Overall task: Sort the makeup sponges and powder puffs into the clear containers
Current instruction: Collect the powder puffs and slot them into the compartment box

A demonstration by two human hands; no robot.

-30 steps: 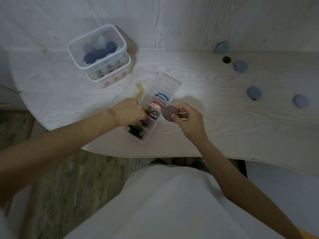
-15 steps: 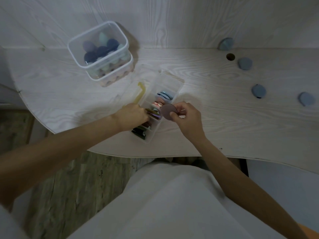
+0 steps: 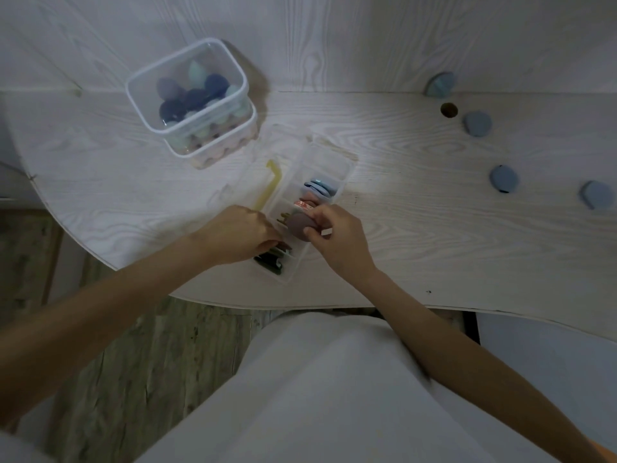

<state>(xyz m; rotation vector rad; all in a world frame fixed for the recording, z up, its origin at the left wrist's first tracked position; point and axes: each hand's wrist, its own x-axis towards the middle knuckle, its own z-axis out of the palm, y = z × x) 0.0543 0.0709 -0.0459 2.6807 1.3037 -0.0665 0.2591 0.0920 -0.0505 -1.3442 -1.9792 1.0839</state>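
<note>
A long clear divided container (image 3: pixel 337 167) lies on the white table (image 3: pixel 434 228), holding flat powder puffs in several compartments. My right hand (image 3: pixel 334 238) pinches a mauve powder puff (image 3: pixel 298 225) over the middle compartments. My left hand (image 3: pixel 240 233) rests on the container's left side, fingers curled at its wall near the dark green puffs (image 3: pixel 268 262). Blue puffs (image 3: pixel 319 187) stand in a far compartment. Several loose blue puffs lie at the right: one (image 3: pixel 504 178), another (image 3: pixel 597 194), a third (image 3: pixel 478 123).
Two stacked clear tubs (image 3: pixel 187 95) full of egg-shaped makeup sponges stand at the back left. A yellow strip (image 3: pixel 267 190) lies left of the divided container. A cable hole (image 3: pixel 448 109) is in the tabletop at the back right. The table's curved front edge runs just before my body.
My right hand has carried the mauve puff leftward from beside the container to over its middle compartments. My left hand has stayed at the container's left side.
</note>
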